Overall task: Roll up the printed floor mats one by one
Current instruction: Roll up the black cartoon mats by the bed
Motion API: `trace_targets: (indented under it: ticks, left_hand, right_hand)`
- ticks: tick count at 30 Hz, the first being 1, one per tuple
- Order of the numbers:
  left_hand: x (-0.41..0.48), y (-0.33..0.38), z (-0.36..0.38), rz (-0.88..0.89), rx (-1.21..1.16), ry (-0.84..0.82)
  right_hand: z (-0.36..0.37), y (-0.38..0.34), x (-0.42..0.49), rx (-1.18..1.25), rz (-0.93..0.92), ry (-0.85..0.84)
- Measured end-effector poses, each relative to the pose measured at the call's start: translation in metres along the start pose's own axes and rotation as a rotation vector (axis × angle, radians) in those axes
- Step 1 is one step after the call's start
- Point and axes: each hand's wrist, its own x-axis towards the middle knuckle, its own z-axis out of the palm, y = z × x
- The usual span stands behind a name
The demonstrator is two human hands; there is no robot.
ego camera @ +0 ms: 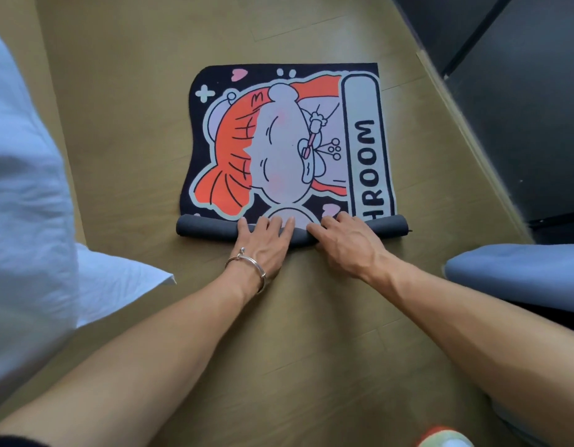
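on the wooden floor, straight ahead of the person, lies the printed mat, its cartoon face up and the letters "hroom" running along its right edge. the far part of it lies flat. the near end is wound into a grey roll that runs across the view, backing outward.

the left hand rests on the middle of the roll, fingers spread and fairly straight, laid over its top so the tips reach the printed face just beyond; it presses rather than clasps. the right hand sits just beside it, a little to the right, also laid on top of the roll, fingers lightly bent over the crest and tips touching the print. neither hand closes round the roll. the roll's two ends stick out bare past the hands, the left end longer.

a silver bracelet circles the left wrist. a white cloth fills the left side, well apart from the mat. a grey-blue padded thing lies near the roll's right end, and a dark cabinet stands beyond it.
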Motion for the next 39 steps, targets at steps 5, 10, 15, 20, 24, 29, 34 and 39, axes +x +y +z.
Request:
trace_targets:
  ticks: [5,10,15,20,24,29,34,39]
  left_hand:
    - [-0.018,0.015,0.007,0.202,0.041,0.006]
    - [-0.016,0.018,0.002,0.215,0.001,-0.044]
    - [-0.015,0.021,0.005,0.218,-0.034,-0.045]
    - [-0.019,0.02,0.012,0.171,-0.005,0.036]
    - [-0.017,0.022,0.009,0.076,0.026,-0.09]
    - [-0.014,0.031,0.006,-0.016,0.025,-0.117]
    - [-0.011,-0.003,0.003,0.083,0.004,-0.122]
    - [-0.012,-0.026,0.007,0.036,-0.082,-0.225]
  right_hand:
    - [-0.007,-0.005,-0.033,0.146,0.023,-0.238]
    - [0.02,-0.019,-0.049,0.001,0.019,-0.031]
    - [0.023,-0.027,-0.034,-0.004,0.158,-0.07]
    - [0.017,-0.02,-0.028,0.1,0.183,-0.13]
    - [0.013,-0.018,-0.026,0.146,0.182,-0.152]
    - [0.015,-0.016,-0.027,0.117,0.158,-0.16]
    - [0.017,-0.004,-0.032,0.152,0.159,-0.108]
    - [0.012,0.005,-0.033,0.149,0.185,-0.15]
